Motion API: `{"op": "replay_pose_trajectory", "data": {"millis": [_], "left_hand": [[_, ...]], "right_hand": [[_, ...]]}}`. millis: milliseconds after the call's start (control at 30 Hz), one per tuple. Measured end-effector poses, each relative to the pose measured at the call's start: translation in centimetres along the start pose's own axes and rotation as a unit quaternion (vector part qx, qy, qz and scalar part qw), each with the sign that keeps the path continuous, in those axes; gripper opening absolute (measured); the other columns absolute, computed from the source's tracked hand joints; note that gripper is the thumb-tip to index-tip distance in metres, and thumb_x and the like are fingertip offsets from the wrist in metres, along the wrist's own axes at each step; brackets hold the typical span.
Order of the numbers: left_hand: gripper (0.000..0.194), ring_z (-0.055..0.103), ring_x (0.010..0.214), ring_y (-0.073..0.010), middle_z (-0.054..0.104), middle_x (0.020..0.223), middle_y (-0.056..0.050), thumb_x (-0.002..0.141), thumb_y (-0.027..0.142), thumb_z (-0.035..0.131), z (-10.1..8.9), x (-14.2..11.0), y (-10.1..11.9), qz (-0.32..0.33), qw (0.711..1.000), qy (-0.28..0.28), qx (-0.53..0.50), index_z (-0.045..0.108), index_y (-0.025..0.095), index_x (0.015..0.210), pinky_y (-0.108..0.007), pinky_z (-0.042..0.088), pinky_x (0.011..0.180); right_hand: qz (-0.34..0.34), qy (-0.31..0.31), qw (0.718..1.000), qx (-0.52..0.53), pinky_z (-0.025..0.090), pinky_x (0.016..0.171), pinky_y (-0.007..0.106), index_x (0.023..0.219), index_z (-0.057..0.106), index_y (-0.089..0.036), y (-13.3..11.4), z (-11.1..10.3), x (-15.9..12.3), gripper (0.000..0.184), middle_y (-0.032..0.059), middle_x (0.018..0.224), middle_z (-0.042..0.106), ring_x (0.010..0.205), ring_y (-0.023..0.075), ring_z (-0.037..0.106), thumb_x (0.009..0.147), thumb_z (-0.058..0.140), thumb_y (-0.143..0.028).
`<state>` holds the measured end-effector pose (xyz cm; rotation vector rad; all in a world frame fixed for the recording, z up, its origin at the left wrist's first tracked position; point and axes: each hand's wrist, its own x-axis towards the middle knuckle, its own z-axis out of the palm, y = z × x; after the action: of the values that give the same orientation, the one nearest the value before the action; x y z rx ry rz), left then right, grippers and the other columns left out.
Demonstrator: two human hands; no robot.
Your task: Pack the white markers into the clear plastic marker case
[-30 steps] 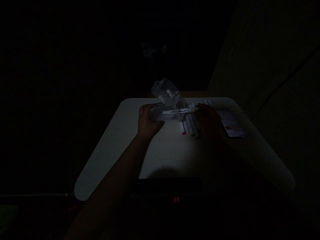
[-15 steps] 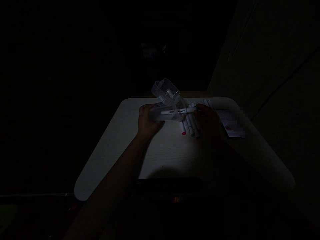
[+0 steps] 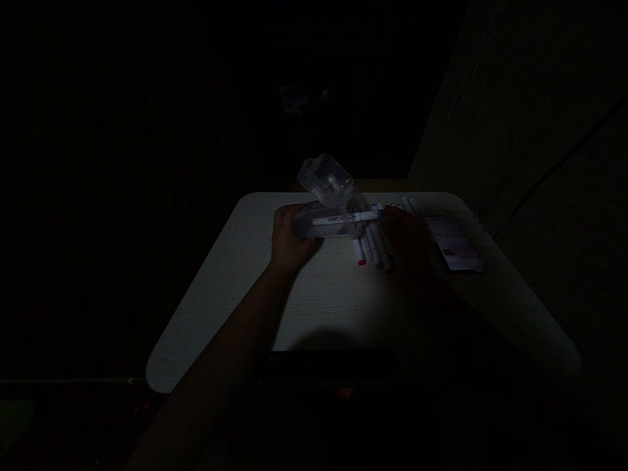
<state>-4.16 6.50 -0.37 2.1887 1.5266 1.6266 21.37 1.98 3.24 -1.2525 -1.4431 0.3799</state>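
Note:
My left hand [image 3: 289, 239] is closed around a clear plastic case [image 3: 321, 229] lying on its side. The case's hinged lid [image 3: 326, 180] stands open, tilted up at its right end. A white marker [image 3: 367, 216] with a blue end lies mostly inside the case, its blue end sticking out to the right. At that end, the fingertips of my right hand [image 3: 409, 239] are closed; deep shadow hides most of this hand. Several white markers [image 3: 373, 245] with coloured ends, pink and green among them, lie on the table under and beside the case's mouth.
The pale table [image 3: 324, 301] has rounded corners. Two more markers [image 3: 409, 204] lie behind my right hand. To its right is a flat dark-edged thing with a lit, partly blurred face [image 3: 451, 245], perhaps a phone. The surroundings are very dark, with a wall [image 3: 515, 131] at right.
The marker has slid a little further left into the case, and my right fingertips have followed its blue end. My left hand and the case are almost still.

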Motion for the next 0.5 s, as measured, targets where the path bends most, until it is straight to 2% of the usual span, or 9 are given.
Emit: {"op": "replay_pose_trajectory", "data": {"millis": [167, 300, 400, 500], "left_hand": [[0.069, 0.059, 0.116, -0.0306, 0.057, 0.120, -0.010, 0.056, 0.019, 0.080, 0.2, 0.0, -0.2, 0.005, 1.000, 0.014, -0.002, 0.055, 0.022, 0.120, -0.049, 0.051, 0.104], [0.069, 0.059, 0.116, -0.0305, 0.057, 0.119, -0.009, 0.056, 0.020, 0.081, 0.2, 0.0, -0.3, 0.003, 1.000, 0.018, -0.002, 0.055, 0.022, 0.119, -0.050, 0.050, 0.104], [0.069, 0.058, 0.115, -0.0302, 0.057, 0.119, -0.009, 0.056, 0.022, 0.082, 0.2, 0.0, -0.3, 0.003, 1.000, 0.015, -0.003, 0.055, 0.022, 0.120, -0.050, 0.050, 0.104], [0.070, 0.058, 0.117, -0.0306, 0.057, 0.120, -0.010, 0.055, 0.020, 0.081, 0.2, 0.0, -0.2, 0.002, 1.000, 0.015, 0.003, 0.055, 0.022, 0.120, -0.050, 0.050, 0.104]], "right_hand": [[-0.002, -0.015, 1.000, 0.008, 0.062, 0.077, 0.033, 0.108, 0.076, -0.021, -0.4, -0.1, -0.1, 0.036, 0.0088, 0.111, 0.079, 0.093, 0.0200, 0.076, 0.090, 0.058, -0.047], [-0.011, -0.005, 1.000, -0.025, 0.061, 0.080, 0.034, 0.108, 0.076, -0.021, -0.5, -0.3, -0.2, 0.034, 0.0086, 0.112, 0.079, 0.096, 0.0198, 0.074, 0.091, 0.056, -0.043], [-0.028, -0.011, 0.997, -0.069, 0.060, 0.086, 0.037, 0.110, 0.075, -0.021, -0.2, -0.4, -0.1, 0.034, 0.0094, 0.114, 0.078, 0.099, 0.0211, 0.073, 0.092, 0.052, -0.038], [-0.058, -0.040, 0.987, -0.146, 0.055, 0.101, 0.042, 0.110, 0.075, -0.019, 0.5, -0.4, 0.2, 0.033, 0.0111, 0.118, 0.077, 0.110, 0.0242, 0.071, 0.091, 0.050, -0.029]]}}
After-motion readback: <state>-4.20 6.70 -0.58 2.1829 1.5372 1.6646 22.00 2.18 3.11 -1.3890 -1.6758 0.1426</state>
